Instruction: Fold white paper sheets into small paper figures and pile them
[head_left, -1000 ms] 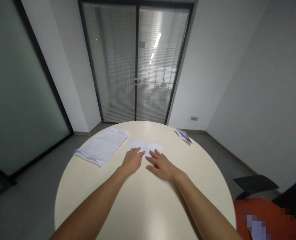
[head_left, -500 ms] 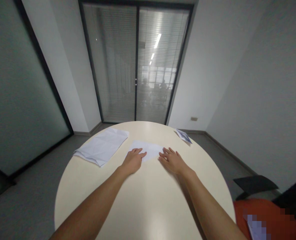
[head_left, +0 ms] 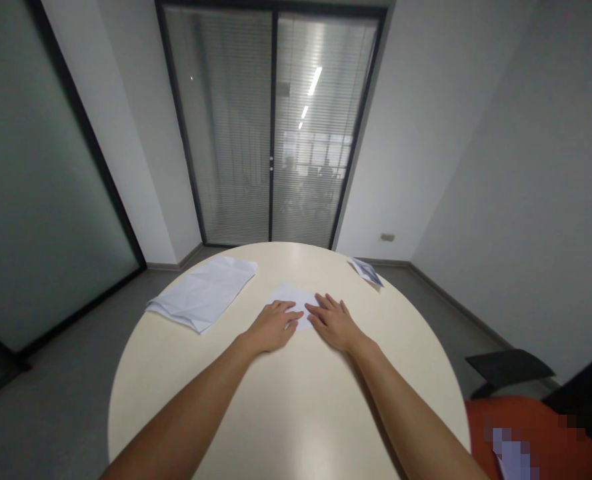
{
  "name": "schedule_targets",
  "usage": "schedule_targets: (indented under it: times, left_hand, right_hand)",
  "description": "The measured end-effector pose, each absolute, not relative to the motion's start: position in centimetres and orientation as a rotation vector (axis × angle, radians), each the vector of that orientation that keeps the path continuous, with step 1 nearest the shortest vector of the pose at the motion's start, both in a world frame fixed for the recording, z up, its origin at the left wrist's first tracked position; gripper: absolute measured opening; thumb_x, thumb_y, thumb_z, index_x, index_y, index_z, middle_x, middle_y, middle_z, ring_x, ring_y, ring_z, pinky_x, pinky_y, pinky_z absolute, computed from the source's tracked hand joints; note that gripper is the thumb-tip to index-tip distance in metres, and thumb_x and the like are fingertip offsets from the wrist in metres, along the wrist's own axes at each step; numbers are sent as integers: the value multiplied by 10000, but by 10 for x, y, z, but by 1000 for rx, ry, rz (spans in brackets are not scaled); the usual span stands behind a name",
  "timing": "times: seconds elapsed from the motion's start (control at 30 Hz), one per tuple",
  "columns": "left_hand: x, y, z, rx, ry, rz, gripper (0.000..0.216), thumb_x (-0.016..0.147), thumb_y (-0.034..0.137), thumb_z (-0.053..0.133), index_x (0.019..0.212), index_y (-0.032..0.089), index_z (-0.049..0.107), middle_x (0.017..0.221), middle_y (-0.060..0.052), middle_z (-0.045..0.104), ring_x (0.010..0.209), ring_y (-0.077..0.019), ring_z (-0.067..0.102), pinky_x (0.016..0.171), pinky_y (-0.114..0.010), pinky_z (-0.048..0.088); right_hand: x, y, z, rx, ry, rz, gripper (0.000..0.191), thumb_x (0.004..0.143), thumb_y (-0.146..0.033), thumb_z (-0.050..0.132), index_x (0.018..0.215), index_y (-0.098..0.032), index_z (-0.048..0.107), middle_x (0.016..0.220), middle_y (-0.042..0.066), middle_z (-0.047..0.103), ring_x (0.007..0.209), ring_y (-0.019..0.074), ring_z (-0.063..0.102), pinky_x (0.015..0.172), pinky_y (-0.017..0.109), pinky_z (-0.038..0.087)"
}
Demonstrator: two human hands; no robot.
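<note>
A small white sheet of paper [head_left: 291,293] lies flat near the middle of the round table. My left hand [head_left: 275,327] rests on its left and near side, fingers stretched out toward the right. From the right, my right hand [head_left: 333,323] lies over the paper's other edge with its fingers spread flat. Only a narrow gap separates the fingertips of both hands. Part of the sheet is hidden under them, so its full outline cannot be made out.
The cream round table [head_left: 286,400] carries a stack of creased white paper [head_left: 206,290] at its left edge. A folded printed leaflet [head_left: 367,272] sits at the far right rim. An orange chair [head_left: 541,427] stands at the lower right, below a black armrest [head_left: 509,368].
My right hand has slid left, and my left hand a little to the right, so they are closer together. Less of the small sheet shows, and its visible part is narrower.
</note>
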State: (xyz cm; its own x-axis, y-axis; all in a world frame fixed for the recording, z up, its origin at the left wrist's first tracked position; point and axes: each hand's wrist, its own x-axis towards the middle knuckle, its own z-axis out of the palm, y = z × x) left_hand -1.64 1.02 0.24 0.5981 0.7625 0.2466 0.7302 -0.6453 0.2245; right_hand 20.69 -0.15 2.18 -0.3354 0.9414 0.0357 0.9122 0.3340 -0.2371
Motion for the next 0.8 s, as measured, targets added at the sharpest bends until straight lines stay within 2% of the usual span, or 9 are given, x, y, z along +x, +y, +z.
schedule_targets:
  times: [0.1, 0.57, 0.63, 0.73, 0.8]
  left_hand:
    - [-16, 8, 3, 2718, 1270, 509, 435, 1002, 419, 434, 1396, 301, 575, 1481, -65, 522, 1339, -272, 454, 1126, -468, 360]
    - [-15, 10, 1, 2679, 1477, 441, 512, 980, 499, 468, 1427, 259, 537, 1485, -101, 518, 1342, -314, 461, 1092, -499, 386]
    - [-15, 10, 1, 2682, 1457, 447, 511, 981, 456, 476, 1447, 248, 514, 1485, -103, 519, 1350, -303, 458, 1111, -487, 369]
    - [-15, 9, 3, 2735, 1345, 479, 480, 974, 273, 453, 1451, 246, 507, 1481, -85, 520, 1361, -250, 448, 1145, -422, 338]
    - [-15, 8, 5, 2765, 1316, 493, 491, 941, 206, 459, 1424, 248, 538, 1449, -83, 539, 1333, -245, 462, 1121, -408, 362]
  right_hand:
    - [210, -1, 22, -1711, -2426, 267, 537, 1033, -527, 297, 1499, -313, 459, 1648, 82, 255, 1522, 344, 152, 1178, 625, 111]
    - [216, -1, 26, -1707, -2457, 203, 494, 1026, -494, 346, 1450, -318, 528, 1628, 95, 303, 1517, 363, 161, 1166, 642, 127]
    - [216, -1, 27, -1704, -2467, 207, 499, 1027, -493, 342, 1450, -308, 531, 1623, 103, 312, 1515, 363, 166, 1165, 637, 145]
    - [214, -3, 28, -1682, -2478, 208, 512, 1030, -493, 332, 1459, -288, 523, 1613, 118, 329, 1511, 362, 185, 1165, 621, 176]
    - [213, -4, 28, -1643, -2489, 207, 517, 1032, -496, 328, 1464, -285, 516, 1606, 120, 343, 1506, 364, 201, 1163, 617, 190]
